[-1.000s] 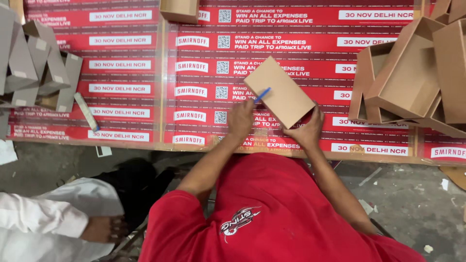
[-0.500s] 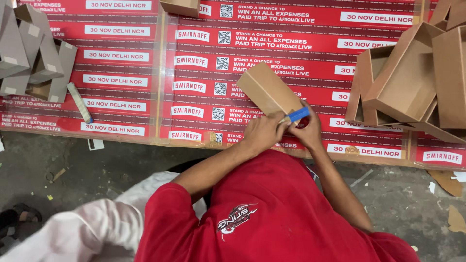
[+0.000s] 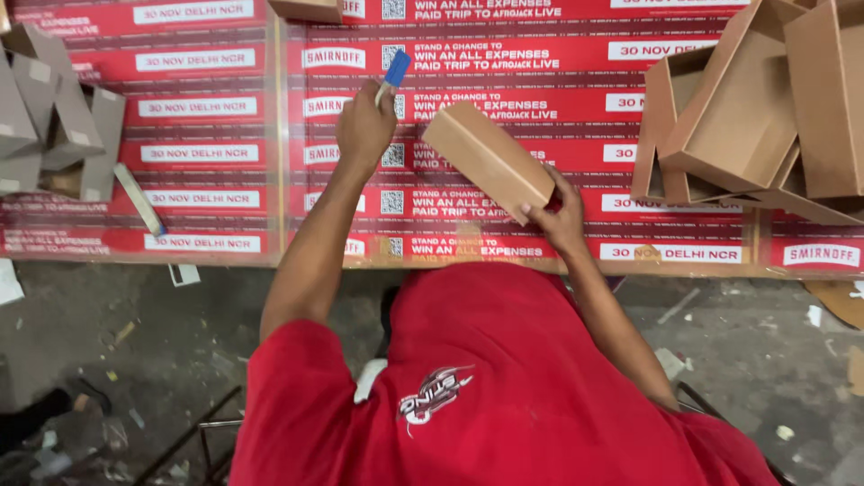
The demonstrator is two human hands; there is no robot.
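Brown cardboard box [image 3: 489, 159] tilted over worktop [image 3: 225, 180], long axis upper-left to lower-right. Right hand [image 3: 560, 214] fingers pinching lower end. Left hand [image 3: 364, 126] just left, fingers pressed round blue tool [image 3: 393, 72].

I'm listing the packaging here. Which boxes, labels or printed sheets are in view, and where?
Closed brown box: centre, tilted, held by right hand.
Open brown boxes: stacked, right.
Grey folded boxes: left.
Red printed sheets: covering the table, white label panels.
Blue-handled tool: in left hand.
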